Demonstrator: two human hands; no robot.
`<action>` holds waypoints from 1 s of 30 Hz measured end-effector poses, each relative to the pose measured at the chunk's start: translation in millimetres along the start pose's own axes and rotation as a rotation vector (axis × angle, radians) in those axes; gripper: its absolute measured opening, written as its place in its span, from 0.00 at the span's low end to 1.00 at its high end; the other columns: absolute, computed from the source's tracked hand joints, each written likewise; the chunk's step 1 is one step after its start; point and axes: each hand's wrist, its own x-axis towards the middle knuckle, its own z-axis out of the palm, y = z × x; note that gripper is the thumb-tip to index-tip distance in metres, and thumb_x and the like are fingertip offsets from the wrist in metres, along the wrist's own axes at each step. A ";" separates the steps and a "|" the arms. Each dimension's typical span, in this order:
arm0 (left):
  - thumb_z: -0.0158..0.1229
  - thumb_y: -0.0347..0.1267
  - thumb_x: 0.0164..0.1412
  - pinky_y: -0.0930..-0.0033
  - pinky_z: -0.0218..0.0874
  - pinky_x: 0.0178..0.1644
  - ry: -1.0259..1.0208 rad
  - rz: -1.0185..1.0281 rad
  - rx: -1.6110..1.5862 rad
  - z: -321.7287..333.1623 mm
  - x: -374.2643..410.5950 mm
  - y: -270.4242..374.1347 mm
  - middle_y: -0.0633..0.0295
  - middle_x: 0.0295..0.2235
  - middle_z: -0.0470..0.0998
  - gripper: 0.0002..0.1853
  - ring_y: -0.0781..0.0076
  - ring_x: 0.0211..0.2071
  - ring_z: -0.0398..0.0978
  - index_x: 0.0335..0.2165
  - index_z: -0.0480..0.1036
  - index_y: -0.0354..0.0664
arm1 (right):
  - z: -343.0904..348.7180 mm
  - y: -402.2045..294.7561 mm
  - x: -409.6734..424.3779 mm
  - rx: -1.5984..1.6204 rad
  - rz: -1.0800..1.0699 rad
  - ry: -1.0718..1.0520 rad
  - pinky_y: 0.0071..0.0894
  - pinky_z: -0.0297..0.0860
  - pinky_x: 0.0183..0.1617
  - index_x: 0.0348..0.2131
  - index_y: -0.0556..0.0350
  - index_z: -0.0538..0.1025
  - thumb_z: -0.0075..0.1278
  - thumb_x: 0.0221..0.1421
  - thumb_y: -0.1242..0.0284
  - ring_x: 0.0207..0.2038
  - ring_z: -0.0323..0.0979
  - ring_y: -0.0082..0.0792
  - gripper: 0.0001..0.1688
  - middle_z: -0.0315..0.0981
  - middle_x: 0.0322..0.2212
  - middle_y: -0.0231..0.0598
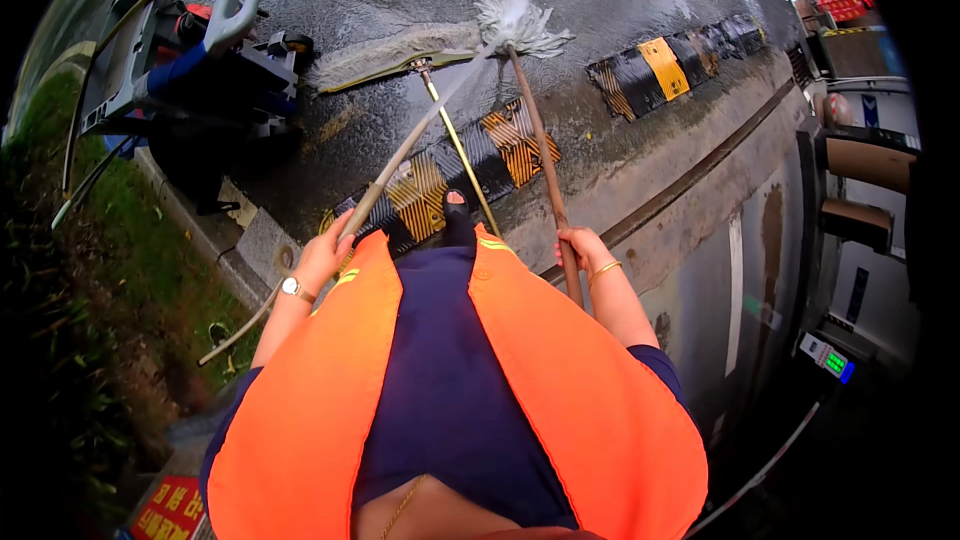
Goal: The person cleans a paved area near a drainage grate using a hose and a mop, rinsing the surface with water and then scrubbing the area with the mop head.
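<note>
My left hand (324,255) is closed around a pale hose (386,172), and a water jet from it strikes a string mop head (517,22) on the wet pavement. A brown mop handle (540,135) runs from that head to my right hand (581,247), whose fingers wrap around it. Left of the string mop, a wide flat dust mop (397,56) lies on the ground. Its yellowish metal pole (457,139) slants back between my hands, touched by neither as far as I can see; its near end is hidden by my orange vest.
Black and yellow speed bump sections (416,195) (645,232) lie across the ground before me. A grey cleaning cart (127,90) stands at the left beside a kerb (199,229) and grass. A drain channel (682,165) crosses at the right, with a barrier arm (757,476) lower down.
</note>
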 end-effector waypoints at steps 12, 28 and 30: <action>0.51 0.39 0.59 0.55 0.64 0.32 0.021 -0.113 -0.035 -1.2 19.5 19.0 0.47 0.28 0.76 0.27 0.47 0.29 0.74 0.57 0.58 0.62 | 0.2 -127.5 65.3 0.468 0.163 -0.274 0.22 0.65 0.19 0.30 0.54 0.69 0.52 0.55 0.58 0.16 0.63 0.23 0.18 0.66 0.18 0.30; 0.50 0.39 0.60 0.55 0.64 0.32 0.133 -0.170 -0.062 -6.2 -3.0 28.7 0.48 0.26 0.75 0.26 0.47 0.28 0.74 0.57 0.59 0.61 | 25.1 -288.0 -32.1 -0.905 -0.245 0.168 0.35 0.66 0.16 0.18 0.63 0.69 0.44 0.49 0.78 0.11 0.65 0.33 0.09 0.65 0.11 0.38; 0.50 0.39 0.60 0.56 0.64 0.32 0.182 -0.133 -0.073 -5.2 -8.2 21.0 0.48 0.25 0.75 0.26 0.47 0.28 0.74 0.57 0.59 0.61 | 44.0 -294.0 -59.8 -1.301 -0.314 0.277 0.39 0.69 0.20 0.20 0.65 0.73 0.42 0.50 0.78 0.14 0.71 0.37 0.11 0.72 0.15 0.45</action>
